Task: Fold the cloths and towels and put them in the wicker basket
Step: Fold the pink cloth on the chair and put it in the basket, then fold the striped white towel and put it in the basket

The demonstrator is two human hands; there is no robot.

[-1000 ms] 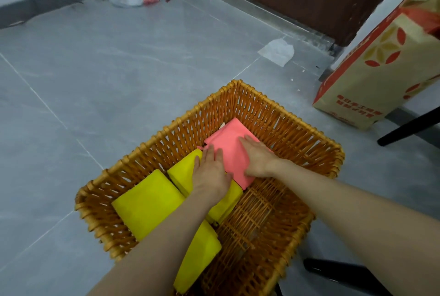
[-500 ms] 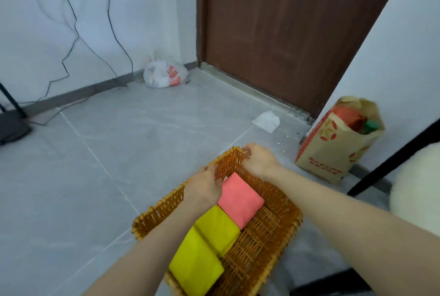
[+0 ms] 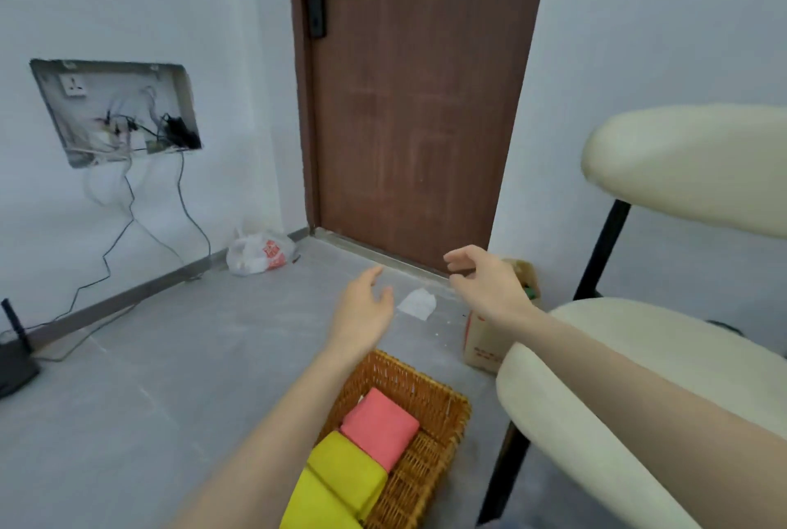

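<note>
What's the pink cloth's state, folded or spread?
Folded: the pink cloth lies as a compact, thick rectangle inside the wicker basket, next to a yellow cloth.

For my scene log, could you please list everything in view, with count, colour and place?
wicker basket: 1, orange-brown, on the floor, bottom centre
pink cloth: 1, folded, at the basket's far end
yellow cloths: 2 showing, folded, in the basket nearer the person
chair: 1, cream with black legs, right of the basket
door: 1, brown, far wall
plastic bag: 1, white with red print, floor left of the door
paper bag: 1, brown, floor by the right wall
paper scrap: 1, white, floor before the door
wall recess: 1, holds socket and cables, left wall
router: 1, black, floor, left edge
left hand: open, empty, in the air
right hand: open, empty, in the air
</note>
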